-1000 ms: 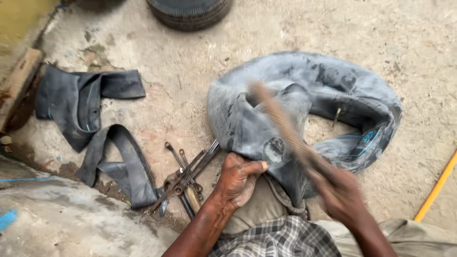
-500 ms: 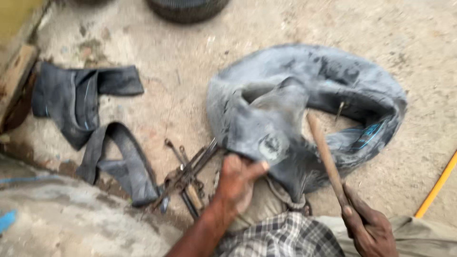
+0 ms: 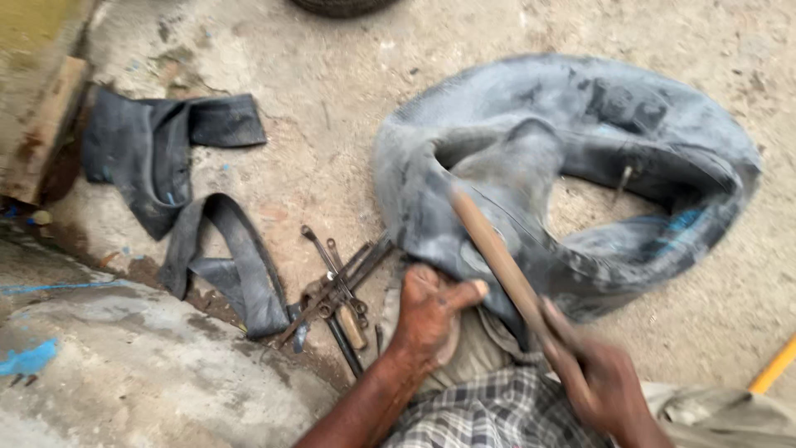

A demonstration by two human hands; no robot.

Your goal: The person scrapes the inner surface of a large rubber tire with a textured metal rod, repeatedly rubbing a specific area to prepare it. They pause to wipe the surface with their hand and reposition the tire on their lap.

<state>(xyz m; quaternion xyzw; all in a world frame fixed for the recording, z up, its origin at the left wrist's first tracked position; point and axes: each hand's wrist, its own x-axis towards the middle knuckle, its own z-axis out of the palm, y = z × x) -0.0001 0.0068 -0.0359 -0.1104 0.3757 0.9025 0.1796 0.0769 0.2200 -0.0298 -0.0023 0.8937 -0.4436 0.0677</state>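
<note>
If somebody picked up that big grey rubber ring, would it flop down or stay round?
Probably flop. The rubber tube already sags and folds where the left hand presses it over the knee. It looks soft and thin-walled, so likely light for its size. Lying flat and limp, it seems unlikely to roll.

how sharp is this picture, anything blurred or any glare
Head view: soft, even daylight with no glare or hard shadows; the whole frame is slightly smeared, worst on the right hand and its wooden stick; the left hand on the inner tube is clearer.

Rough concrete floor (image 3: 332, 83), stained and cracked, in flat daylight. Raised concrete slab (image 3: 141, 373) with blue paint marks at lower left. Weathered wooden block (image 3: 41, 133) beside yellowish wall (image 3: 33, 33).
</note>
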